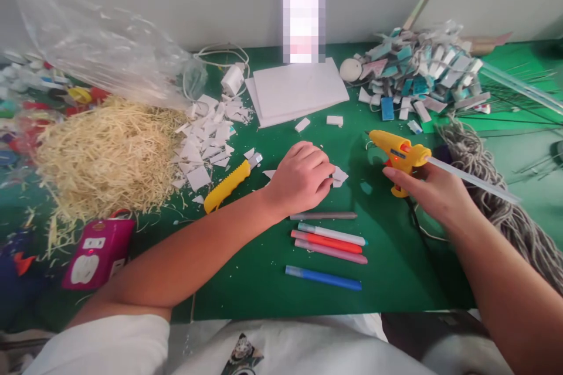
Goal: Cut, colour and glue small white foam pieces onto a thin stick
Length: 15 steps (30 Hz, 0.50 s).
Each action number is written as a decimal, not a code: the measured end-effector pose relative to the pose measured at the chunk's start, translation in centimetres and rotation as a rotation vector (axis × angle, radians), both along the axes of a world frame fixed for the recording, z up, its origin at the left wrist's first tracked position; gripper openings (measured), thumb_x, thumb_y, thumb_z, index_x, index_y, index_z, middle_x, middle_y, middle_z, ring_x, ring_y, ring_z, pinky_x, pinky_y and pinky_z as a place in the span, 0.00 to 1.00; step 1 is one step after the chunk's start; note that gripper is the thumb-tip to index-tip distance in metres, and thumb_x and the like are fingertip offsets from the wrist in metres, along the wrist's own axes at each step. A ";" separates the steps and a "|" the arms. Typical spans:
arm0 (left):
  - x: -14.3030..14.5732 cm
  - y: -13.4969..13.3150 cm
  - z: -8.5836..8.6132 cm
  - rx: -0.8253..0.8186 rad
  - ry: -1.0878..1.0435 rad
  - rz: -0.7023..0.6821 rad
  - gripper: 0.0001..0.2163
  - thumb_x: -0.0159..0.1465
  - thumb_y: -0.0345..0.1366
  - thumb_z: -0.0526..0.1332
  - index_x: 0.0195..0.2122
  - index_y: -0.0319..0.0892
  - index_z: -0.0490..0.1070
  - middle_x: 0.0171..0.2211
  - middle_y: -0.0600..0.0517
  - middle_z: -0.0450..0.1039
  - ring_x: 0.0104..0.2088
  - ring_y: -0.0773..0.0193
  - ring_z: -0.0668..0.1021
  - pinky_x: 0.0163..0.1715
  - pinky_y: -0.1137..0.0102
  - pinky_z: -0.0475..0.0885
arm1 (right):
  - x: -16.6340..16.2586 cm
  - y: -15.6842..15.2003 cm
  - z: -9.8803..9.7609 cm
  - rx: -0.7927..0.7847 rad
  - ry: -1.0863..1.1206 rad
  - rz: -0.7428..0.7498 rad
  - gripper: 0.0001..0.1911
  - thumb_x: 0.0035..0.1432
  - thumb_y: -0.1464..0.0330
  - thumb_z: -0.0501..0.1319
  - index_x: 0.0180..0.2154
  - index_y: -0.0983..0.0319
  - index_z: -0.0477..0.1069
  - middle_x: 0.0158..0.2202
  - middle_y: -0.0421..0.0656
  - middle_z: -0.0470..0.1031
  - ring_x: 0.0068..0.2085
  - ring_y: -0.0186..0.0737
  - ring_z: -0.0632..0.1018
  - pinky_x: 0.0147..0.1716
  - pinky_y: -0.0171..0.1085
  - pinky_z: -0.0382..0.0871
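My right grip (440, 193) is wrapped round the handle of a yellow hot-glue gun (398, 149), thumb towards me, with a translucent glue stick (479, 179) jutting from its back. The gun's long axis runs crosswise: the nozzle faces left, and the stick slopes down to my near right. My left grip (303, 179) is curled low over the green surface (246, 293), fingertips at a white scrap (339, 177); the back of the hand hides whether I pinch the piece or merely rest on it. That scrap lies left of the nozzle and a little nearer to me, with bare green between them; my left hand is by far the closer of the two.

Just beyond my left knuckles sit two small white blocks (335, 120), then stacked white sheets (299, 91). On my side of that hand, five felt-tip pens (326, 241) lie roughly crosswise. Further left, a yellow utility knife (229, 186) slants beside a heap of white offcuts (197, 158); right of my right wrist runs a bundle of grey cord (523, 234).
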<state>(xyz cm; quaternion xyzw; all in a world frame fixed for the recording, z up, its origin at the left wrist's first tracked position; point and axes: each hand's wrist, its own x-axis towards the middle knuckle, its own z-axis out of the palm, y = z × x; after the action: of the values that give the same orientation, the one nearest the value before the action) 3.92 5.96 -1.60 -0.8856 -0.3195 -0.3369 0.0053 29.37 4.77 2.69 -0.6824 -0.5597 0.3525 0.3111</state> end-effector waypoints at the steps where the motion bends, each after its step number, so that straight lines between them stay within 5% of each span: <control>1: 0.0 -0.1 0.0 0.007 -0.017 -0.012 0.08 0.68 0.28 0.57 0.35 0.41 0.75 0.33 0.49 0.78 0.37 0.60 0.77 0.49 0.60 0.72 | -0.2 0.2 -0.1 -0.018 0.023 -0.009 0.15 0.40 0.55 0.72 0.26 0.57 0.73 0.20 0.38 0.71 0.20 0.37 0.69 0.16 0.36 0.63; 7: 0.2 -0.4 0.0 0.002 -0.024 -0.030 0.07 0.70 0.29 0.57 0.39 0.43 0.75 0.37 0.51 0.79 0.43 0.61 0.78 0.57 0.60 0.69 | -0.2 0.6 -0.9 -0.014 -0.024 -0.060 0.13 0.40 0.57 0.71 0.25 0.57 0.74 0.20 0.38 0.72 0.21 0.37 0.70 0.16 0.36 0.64; 15: 0.2 -0.3 0.0 0.066 -0.046 0.012 0.08 0.69 0.28 0.57 0.37 0.43 0.76 0.37 0.51 0.80 0.41 0.62 0.79 0.56 0.59 0.72 | -0.6 0.7 -0.5 -0.055 -0.039 -0.248 0.12 0.37 0.62 0.68 0.26 0.58 0.70 0.19 0.35 0.67 0.20 0.34 0.66 0.17 0.35 0.60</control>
<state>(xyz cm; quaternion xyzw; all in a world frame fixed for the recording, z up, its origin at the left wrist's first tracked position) 4.14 5.63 -1.60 -0.8750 -0.3138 -0.3676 0.0292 28.78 5.46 2.19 -0.7614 -0.4670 0.3132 0.3226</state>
